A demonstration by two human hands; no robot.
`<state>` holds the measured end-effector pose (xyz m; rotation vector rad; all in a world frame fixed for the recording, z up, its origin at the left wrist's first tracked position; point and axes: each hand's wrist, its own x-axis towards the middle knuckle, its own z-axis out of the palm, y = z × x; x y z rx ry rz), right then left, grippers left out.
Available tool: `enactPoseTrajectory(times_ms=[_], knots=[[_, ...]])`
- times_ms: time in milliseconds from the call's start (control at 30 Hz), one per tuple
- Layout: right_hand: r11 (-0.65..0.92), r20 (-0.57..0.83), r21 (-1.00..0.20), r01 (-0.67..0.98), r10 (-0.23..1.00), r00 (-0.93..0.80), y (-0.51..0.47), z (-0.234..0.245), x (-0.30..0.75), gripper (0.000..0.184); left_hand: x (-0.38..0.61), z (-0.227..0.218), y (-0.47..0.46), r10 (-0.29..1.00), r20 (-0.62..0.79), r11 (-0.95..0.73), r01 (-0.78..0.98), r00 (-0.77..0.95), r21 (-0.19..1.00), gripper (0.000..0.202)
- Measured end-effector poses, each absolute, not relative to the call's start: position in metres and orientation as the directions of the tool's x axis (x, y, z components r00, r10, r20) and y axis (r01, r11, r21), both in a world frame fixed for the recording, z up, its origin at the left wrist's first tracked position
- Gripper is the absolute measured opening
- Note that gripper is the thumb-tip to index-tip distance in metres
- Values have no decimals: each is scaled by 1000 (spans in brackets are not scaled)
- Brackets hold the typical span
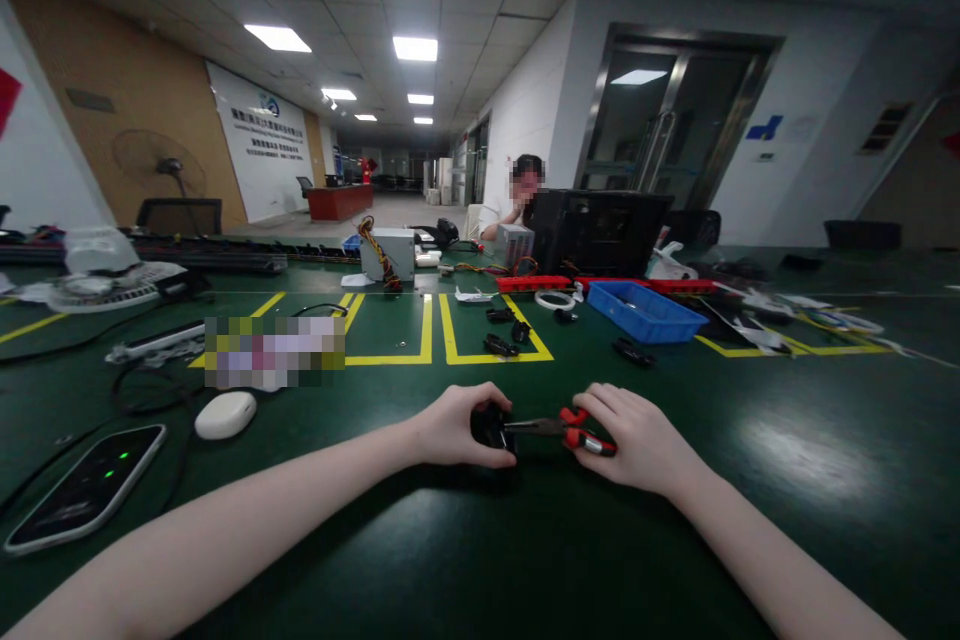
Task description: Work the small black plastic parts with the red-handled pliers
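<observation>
My left hand (459,428) grips a small black part (491,427) between thumb and fingers, just above the green table. Its exact kind is too dark and small to make out. In my right hand (637,435) is a pair of needle-nose pliers (574,430) with red and black handles. The pliers' thin jaws point left and reach the right side of the black part. Whether the jaws clamp it or only touch it, I cannot tell. Beyond my hands, several similar small black parts (500,346) lie around a yellow-taped rectangle.
A blue tray (645,313) stands at the back right, a black part (634,352) before it. Further back are a black computer case (600,232) and a power supply (390,255). On the left lie a phone (86,490), a white case (225,415) and cables. A person (517,195) sits opposite.
</observation>
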<state>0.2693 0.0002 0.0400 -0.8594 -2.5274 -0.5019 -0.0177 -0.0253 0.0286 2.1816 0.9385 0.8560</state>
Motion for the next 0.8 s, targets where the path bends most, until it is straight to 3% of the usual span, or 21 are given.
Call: enactPoseTrajectory(times_ms=[167,367,667,800], knots=[[776,497,263,574,400,-770,3,38,269,34,-19,29,-22,752,343,-580,318,563,750,38],[775,484,285,564,392,-783,4,38,265,32,-20,29,-21,708,361,-636,324,608,701,34],[774,473,278,568,405,-783,8,36,268,43,-21,31,-23,649,441,-749,420,620,512,19],[768,470,268,581,423,-775,8,36,269,41,-21,30,-23,638,460,-763,423,618,490,18]])
